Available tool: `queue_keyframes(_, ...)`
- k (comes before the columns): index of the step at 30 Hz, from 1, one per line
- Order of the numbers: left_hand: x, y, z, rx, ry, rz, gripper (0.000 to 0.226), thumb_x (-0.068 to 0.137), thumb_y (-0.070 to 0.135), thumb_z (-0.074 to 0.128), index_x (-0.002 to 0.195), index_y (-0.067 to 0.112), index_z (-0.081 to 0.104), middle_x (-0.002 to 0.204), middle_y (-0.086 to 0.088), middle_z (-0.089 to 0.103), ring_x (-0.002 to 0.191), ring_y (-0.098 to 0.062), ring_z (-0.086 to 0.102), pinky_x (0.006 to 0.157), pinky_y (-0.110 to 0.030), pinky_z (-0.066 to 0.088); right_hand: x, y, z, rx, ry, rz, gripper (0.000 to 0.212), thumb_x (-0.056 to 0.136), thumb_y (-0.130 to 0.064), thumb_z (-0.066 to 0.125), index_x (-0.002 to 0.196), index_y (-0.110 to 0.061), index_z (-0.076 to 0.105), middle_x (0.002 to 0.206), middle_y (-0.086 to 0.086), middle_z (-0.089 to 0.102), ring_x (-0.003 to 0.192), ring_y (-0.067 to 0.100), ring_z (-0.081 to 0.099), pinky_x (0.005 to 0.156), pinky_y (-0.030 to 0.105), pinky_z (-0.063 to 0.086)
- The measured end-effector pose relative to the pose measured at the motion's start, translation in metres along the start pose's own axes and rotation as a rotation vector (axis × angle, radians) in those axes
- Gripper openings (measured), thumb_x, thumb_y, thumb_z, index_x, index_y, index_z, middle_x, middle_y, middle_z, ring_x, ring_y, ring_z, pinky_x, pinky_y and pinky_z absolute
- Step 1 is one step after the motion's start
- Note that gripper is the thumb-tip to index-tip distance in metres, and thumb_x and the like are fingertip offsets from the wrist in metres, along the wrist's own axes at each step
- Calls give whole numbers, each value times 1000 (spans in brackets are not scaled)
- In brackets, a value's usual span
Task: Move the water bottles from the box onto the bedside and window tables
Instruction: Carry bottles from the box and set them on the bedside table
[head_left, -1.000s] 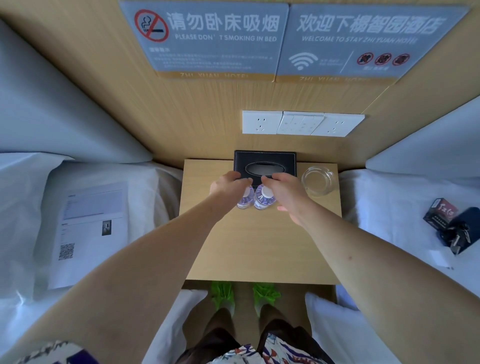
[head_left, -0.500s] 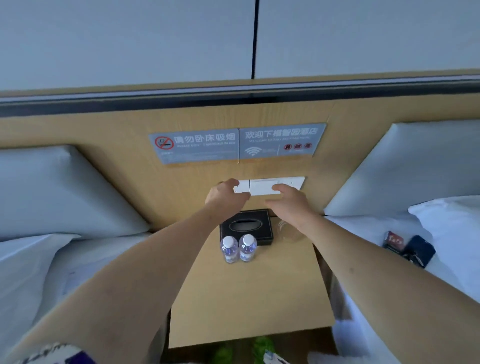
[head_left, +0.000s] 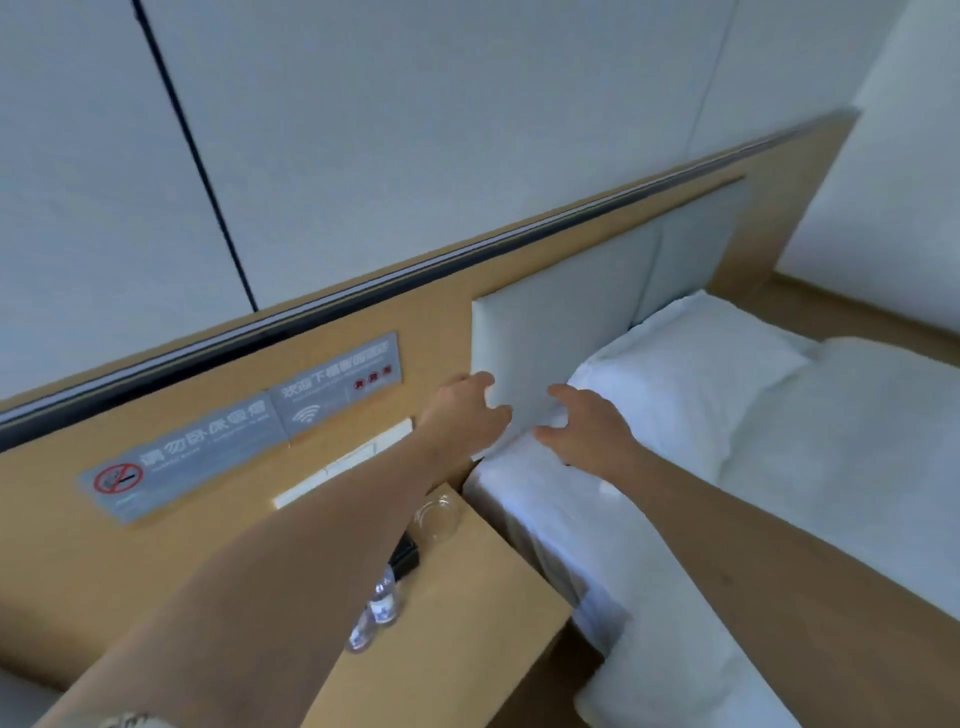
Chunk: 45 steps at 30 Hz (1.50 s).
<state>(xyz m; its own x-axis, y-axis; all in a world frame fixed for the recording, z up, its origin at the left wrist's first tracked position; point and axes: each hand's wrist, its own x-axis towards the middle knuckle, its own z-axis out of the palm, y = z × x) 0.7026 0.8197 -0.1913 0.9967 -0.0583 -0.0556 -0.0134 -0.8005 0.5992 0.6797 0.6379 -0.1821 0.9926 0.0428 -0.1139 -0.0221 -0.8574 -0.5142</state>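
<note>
Two small clear water bottles (head_left: 378, 610) with white caps stand side by side on the wooden bedside table (head_left: 467, 597), partly hidden behind my left forearm. My left hand (head_left: 462, 415) is raised in the air, well away from the bottles, fingers loosely curled and holding nothing. My right hand (head_left: 584, 428) hangs beside it over the edge of the right bed, fingers spread and relaxed, also holding nothing. No box is in view.
A glass ashtray (head_left: 439, 517) and a black tissue box (head_left: 405, 558) sit at the back of the table. A white bed with a pillow (head_left: 685, 384) lies to the right. Wall signs (head_left: 244, 436) and sockets (head_left: 343, 465) are on the wooden headboard panel.
Both hands let go of the two bottles on the table and lifted away. The view has swung up and to the right, toward the right bed.
</note>
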Motion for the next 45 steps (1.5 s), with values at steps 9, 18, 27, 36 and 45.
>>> queue_keyframes(9,-47,209,120,102,-224,469,63,94,44,61,151,21,44,154,-6,45,143,-25,38,112,-39,35,-149,169,-108,-4,290,381,78,90,-54,65,156,-28,33,157,3,42,143,28,39,114,45,38)
queue_keyframes(18,-197,430,265,137,-411,860,67,93,50,60,152,24,41,155,-6,44,142,-29,39,115,-44,36,-378,344,-203,-24,532,748,81,89,-56,67,156,-27,32,155,3,44,142,28,41,113,45,40)
queue_keyframes(27,-383,593,394,128,-640,1175,69,92,50,64,151,23,42,153,-7,44,139,-29,42,111,-43,41,-605,460,-250,-25,697,1069,82,87,-55,69,156,-29,32,153,2,46,138,28,45,109,45,43)
queue_keyframes(36,-554,710,498,138,-851,1509,71,91,49,64,152,20,41,154,-7,44,140,-28,42,110,-42,42,-786,536,-253,67,871,1428,79,87,-52,68,155,-31,33,150,1,48,137,28,44,103,42,47)
queue_keyframes(45,-684,829,607,123,-1096,1766,54,86,45,61,136,23,53,138,-4,52,129,-29,47,103,-43,46,-917,626,-292,71,992,1768,81,83,-51,70,154,-34,34,145,3,50,134,30,45,105,42,45)
